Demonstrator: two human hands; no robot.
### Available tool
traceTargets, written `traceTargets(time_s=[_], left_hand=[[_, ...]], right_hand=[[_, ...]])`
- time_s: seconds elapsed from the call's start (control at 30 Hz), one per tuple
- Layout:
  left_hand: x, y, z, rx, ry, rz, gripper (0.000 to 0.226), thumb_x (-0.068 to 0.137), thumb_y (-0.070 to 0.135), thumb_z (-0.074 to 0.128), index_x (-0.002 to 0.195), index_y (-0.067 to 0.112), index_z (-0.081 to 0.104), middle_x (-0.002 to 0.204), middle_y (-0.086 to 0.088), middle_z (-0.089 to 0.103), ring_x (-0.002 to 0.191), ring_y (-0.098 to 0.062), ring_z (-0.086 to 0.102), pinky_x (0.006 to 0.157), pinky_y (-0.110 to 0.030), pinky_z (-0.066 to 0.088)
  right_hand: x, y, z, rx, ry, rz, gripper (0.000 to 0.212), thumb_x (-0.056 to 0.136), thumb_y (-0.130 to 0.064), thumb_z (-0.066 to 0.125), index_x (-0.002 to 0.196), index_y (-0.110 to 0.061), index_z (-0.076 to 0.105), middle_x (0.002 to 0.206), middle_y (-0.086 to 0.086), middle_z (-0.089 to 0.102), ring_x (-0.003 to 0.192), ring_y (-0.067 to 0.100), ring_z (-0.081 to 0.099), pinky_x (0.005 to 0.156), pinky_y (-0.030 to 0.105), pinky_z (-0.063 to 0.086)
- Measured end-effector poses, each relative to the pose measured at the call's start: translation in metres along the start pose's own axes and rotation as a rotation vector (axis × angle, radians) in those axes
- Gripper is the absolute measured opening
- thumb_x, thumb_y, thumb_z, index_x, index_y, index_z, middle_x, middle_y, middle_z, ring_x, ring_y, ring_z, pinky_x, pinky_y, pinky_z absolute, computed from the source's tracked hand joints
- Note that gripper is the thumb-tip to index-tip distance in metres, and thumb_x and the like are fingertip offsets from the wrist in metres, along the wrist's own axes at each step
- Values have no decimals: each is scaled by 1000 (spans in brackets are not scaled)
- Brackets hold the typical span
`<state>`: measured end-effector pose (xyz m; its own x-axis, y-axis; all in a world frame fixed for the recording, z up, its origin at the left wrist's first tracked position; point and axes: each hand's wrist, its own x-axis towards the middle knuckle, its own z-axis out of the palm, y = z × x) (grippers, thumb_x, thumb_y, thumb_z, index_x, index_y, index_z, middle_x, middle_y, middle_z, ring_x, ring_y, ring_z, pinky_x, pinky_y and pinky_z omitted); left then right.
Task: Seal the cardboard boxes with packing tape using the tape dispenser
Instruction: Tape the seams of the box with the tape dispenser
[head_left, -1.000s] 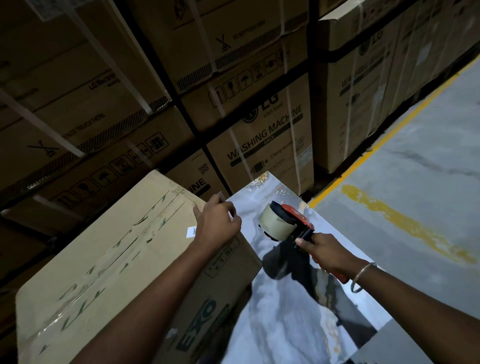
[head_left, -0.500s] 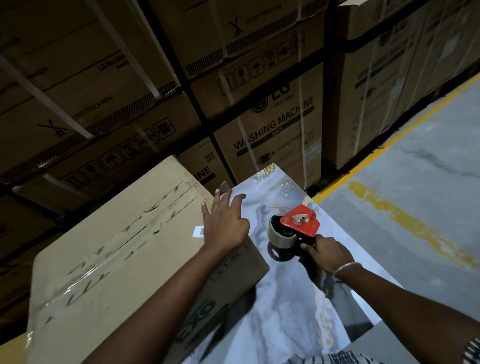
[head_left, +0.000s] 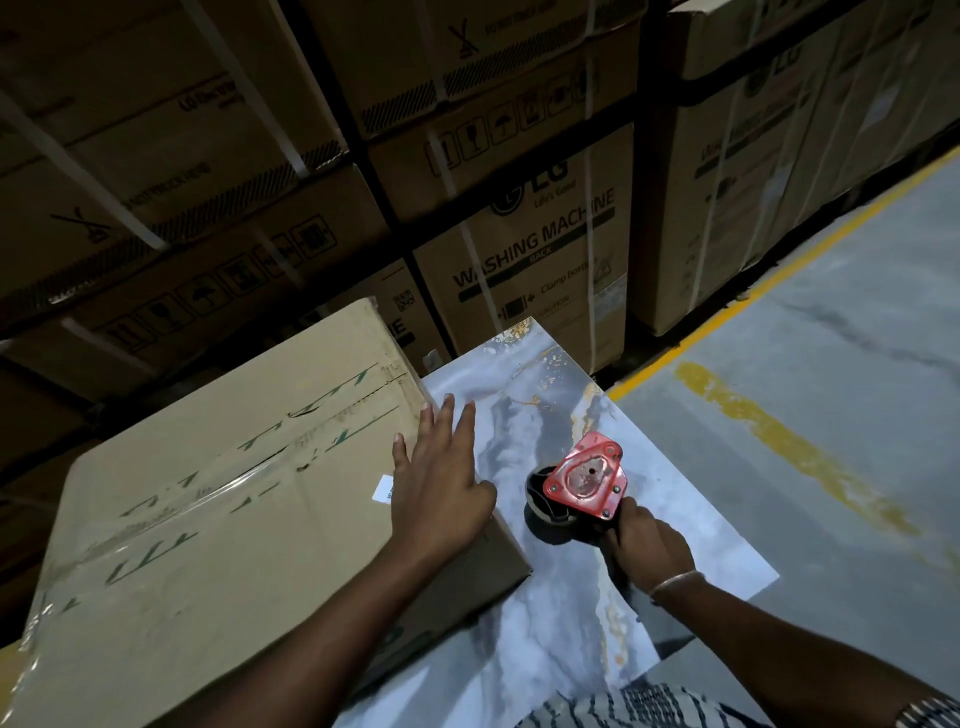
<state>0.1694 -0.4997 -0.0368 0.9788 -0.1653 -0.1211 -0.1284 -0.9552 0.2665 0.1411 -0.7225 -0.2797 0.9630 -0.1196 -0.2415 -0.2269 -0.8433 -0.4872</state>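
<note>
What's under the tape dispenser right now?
The tape dispenser rests on the marbled tabletop, held by the right hand. Beneath it only shadow shows.

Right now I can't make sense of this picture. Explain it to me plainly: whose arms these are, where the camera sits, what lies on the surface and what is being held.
There is no machine here. A person wears a camera on the head, looking forward and down, so the two arms reaching in from the bottom are their own.

The left hand lies with fingers straight on the near right corner of a cardboard box, whose top seam is covered by clear packing tape. The box stands on a marbled grey slab.

The right hand grips the handle of a red tape dispenser, which sits low on the slab beside the box, apart from it.

Behind are stacked washing machine cartons. At right is the grey floor with a yellow line.
</note>
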Motion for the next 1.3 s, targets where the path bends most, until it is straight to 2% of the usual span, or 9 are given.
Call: traceTargets(time_s=[0.13, 0.23, 0.4, 0.53, 0.6, 0.73, 0.9, 1.17, 1.3], left_hand=[[-3, 1, -1, 64, -47, 23, 81, 93, 24, 52, 160, 22, 6, 167, 4, -12, 152, -16, -17, 122, -45, -8], [-1, -7, -8, 19, -142, 74, 91, 88, 49, 54, 160, 25, 3, 166, 6, -15, 152, -13, -18, 121, -43, -7], [-3, -31, -18, 170, -236, 287, 108, 72, 80, 15, 160, 19, 0, 163, 6, -20, 149, -15, -24, 122, -40, -4], [-6, -38, -15, 278, -163, 380, 98, 83, 76, 9, 159, 16, -5, 166, 0, -17, 151, -19, -23, 118, -33, -9], [-6, -39, -12, 293, -141, 395, 97, 83, 73, 7, 160, 15, 0, 167, -1, -10, 152, -22, -20, 121, -37, -6], [-7, -39, -9, 243, -80, 443, 88, 86, 66, 15, 157, 15, 26, 166, 0, 18, 154, -24, -8, 124, -48, 7], [-6, -53, -10, -2, -91, 534, 85, 91, 68, 33, 156, 14, 30, 164, 4, 20, 154, -11, -1, 122, -30, -2], [-22, -67, -4, -127, 283, 589, 63, 87, 47, 66, 138, 10, 59, 144, -5, 55, 137, -13, 47, 108, -34, 47], [-26, -59, -2, -2, 196, 353, 91, 81, 66, 49, 152, 10, 39, 160, -5, 34, 150, -17, 26, 119, -45, 21]], right_hand=[[-4, 2, 8, 39, 23, 11, 34, 98, -53, 46, 106, -19, 49, 98, 7, 64, 85, 31, 69, 65, 36, 52], [-5, -2, 9, 23, 37, 32, 34, 99, -48, 49, 108, -16, 53, 99, 8, 59, 87, 31, 67, 64, 34, 47], [-3, -3, 11, -187, 78, -55, 34, 93, -41, 56, 113, -16, 63, 105, 10, 63, 90, 28, 58, 70, 33, 41], [-8, -9, 10, -86, 191, 57, 91, 73, -46, 73, 141, 8, 45, 121, 28, 59, 102, 46, 60, 83, 48, 53], [-13, -26, 3, -56, 261, 99, 103, 69, -47, 75, 146, 12, 38, 136, 35, 51, 121, 54, 52, 93, 57, 50], [-20, -88, -29, 248, 321, 73, 89, 89, -40, 71, 156, 0, 27, 159, 26, 27, 146, 44, 27, 118, 53, 26], [-33, -182, -88, 1180, 215, -109, 66, 90, -47, 52, 150, -24, 41, 150, -7, 46, 134, -2, 45, 113, 24, 35], [-38, -216, -84, 1200, -269, -332, 63, 96, -49, 39, 154, -25, 36, 155, -14, 42, 136, -15, 38, 104, 7, 35], [-40, -212, -68, 1261, -228, -257, 55, 97, -45, 36, 147, -21, 44, 152, -9, 47, 140, -3, 41, 120, 25, 30]])
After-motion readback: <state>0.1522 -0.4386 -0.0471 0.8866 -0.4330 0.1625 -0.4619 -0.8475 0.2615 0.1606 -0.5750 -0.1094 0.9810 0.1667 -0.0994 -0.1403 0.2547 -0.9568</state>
